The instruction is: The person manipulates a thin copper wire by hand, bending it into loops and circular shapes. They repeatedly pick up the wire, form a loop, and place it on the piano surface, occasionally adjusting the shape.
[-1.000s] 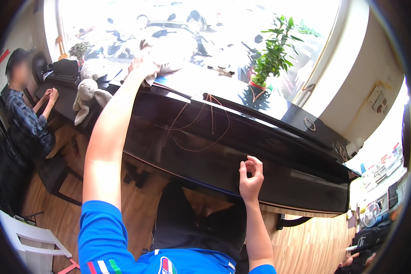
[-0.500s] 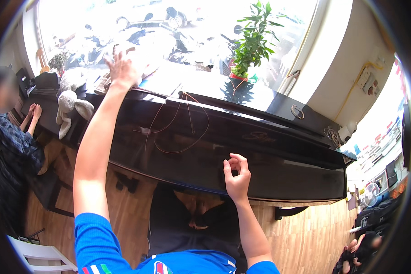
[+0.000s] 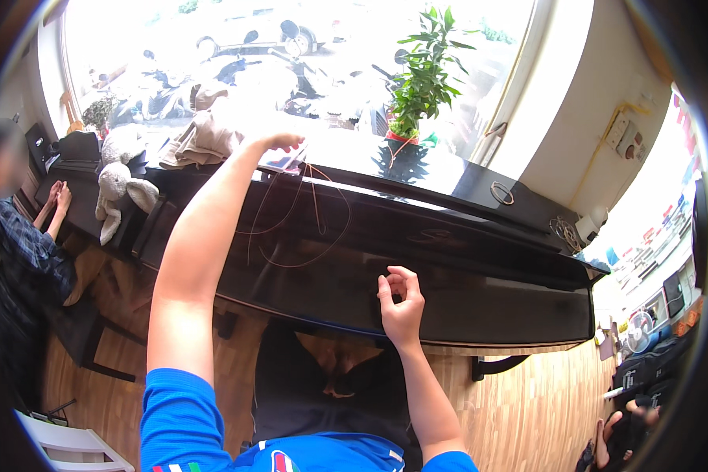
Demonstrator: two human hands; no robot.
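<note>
R hand [image 3: 402,305]: free run to its R along blk piano [image 3: 495,295] front; cord [image 3: 316,200] loops hang to its L, below L hand [image 3: 279,142], obstructing a straight drop. L hand: papers [image 3: 285,163] just under it, crumpled cloth [image 3: 203,140] blocking its L, gap to R up to potted plant [image 3: 423,90]. Past that, piano top's passable to ring-shaped coil [image 3: 502,193], then tangled cable [image 3: 564,230]. Window glare hides some.

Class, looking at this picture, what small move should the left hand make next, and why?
Probably bring the left hand to the upper end of the cord: the fingers appear close to where it crosses the top edge of the black piano, and it hangs in loose loops down the front.
</note>
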